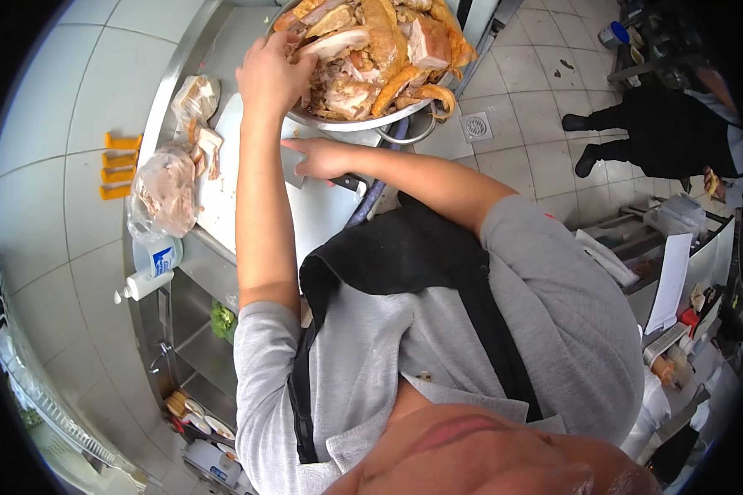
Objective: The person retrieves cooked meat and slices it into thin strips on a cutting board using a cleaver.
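A large metal bowl [347, 125] at the top is heaped with cooked, golden-skinned poultry pieces [380, 49]. At its left side, my left hand [274, 74] has its fingers curled onto a pale piece of poultry meat [337, 43]; the fingertips are partly hidden. Just below the bowl, my right hand [324, 158] grips a broad-bladed kitchen knife [292, 163] with a black handle, its blade over the white cutting board [223, 198]. On the board's left side lie poultry scraps [208, 153] and meat in clear plastic bags [163, 191].
Left of the counter are orange wall hooks [120, 165] and a pump bottle [149, 283]. A sink [202, 355] with green vegetables [223, 320] lies nearer my body. At right, another person [677, 136] in dark clothes stands on the tiled floor, beyond a drain [475, 126].
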`<state>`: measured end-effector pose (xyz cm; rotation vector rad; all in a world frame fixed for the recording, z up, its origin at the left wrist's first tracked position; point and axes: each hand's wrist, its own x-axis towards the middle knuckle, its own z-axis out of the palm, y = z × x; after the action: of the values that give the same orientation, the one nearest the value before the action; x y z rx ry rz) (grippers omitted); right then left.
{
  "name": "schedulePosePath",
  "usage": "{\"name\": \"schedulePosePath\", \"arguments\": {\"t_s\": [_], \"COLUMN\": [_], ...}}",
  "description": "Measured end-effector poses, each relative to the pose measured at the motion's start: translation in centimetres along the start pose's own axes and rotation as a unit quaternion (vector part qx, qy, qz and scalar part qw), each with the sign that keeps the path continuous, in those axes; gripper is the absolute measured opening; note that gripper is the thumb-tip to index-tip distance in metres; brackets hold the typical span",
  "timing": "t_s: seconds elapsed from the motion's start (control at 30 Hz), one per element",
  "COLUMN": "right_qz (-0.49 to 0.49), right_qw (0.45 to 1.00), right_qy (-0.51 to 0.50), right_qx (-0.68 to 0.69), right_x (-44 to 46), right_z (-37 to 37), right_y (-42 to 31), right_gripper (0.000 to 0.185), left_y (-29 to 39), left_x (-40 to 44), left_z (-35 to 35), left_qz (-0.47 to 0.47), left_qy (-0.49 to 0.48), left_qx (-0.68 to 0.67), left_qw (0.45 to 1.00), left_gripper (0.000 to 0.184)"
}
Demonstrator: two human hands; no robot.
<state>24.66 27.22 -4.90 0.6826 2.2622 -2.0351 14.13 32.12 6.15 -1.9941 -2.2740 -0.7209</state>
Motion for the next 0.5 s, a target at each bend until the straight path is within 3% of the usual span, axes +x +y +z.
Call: {"name": "schedulePosePath", "arguments": {"t_s": [0.03, 0.13, 0.17, 0.2, 0.23, 0.33, 0.37, 0.5], "right_qz": [-0.044, 0.0, -0.08, -0.12, -0.151, -0.126, -0.107, -0.127], "right_qw": [0.997, 1.0, 0.996, 0.988, 0.972, 0.983, 0.979, 0.979], "right_qy": [0.065, -0.02, 0.021, -0.044, -0.114, -0.076, -0.062, -0.014], "right_qx": [0.019, 0.015, 0.036, 0.086, 0.138, 0.11, 0.163, 0.159], "right_x": [0.3, 3.1, 2.3, 3.3, 4.4, 1.6, 0.8, 0.5], "right_z": [1.0, 0.8, 1.2, 0.6, 0.1, 0.3, 0.3, 0.3], "right_y": [0.9, 2.3, 1.7, 3.3, 5.0, 3.3, 2.2, 2.6], "right_gripper": [0.058, 0.069, 0.031, 0.027, 0.04, 0.083, 0.082, 0.083], "left_y": [0.0, 2.8, 4.8, 7.1, 8.7, 11.5, 12.1, 12.6], "left_x": [-0.2, -0.4, -0.8, -1.4, -1.8, -1.9, -1.8, -0.4], "left_z": [0.0, 1.8, 1.8, 1.7, 2.2, 4.2, 4.6, 5.8], "left_qz": [0.078, 0.129, 0.147, 0.165, 0.186, 0.223, 0.231, 0.231], "left_qy": [0.08, 0.093, 0.077, 0.061, 0.059, 0.051, 0.048, 0.057], "left_qx": [0.106, -0.012, -0.009, -0.007, -0.014, -0.032, -0.014, 0.038], "left_qw": [0.988, 0.987, 0.986, 0.984, 0.981, 0.973, 0.972, 0.971], "left_gripper": [0.042, 0.049, 0.05, 0.051, 0.052, 0.055, 0.055, 0.051]}}
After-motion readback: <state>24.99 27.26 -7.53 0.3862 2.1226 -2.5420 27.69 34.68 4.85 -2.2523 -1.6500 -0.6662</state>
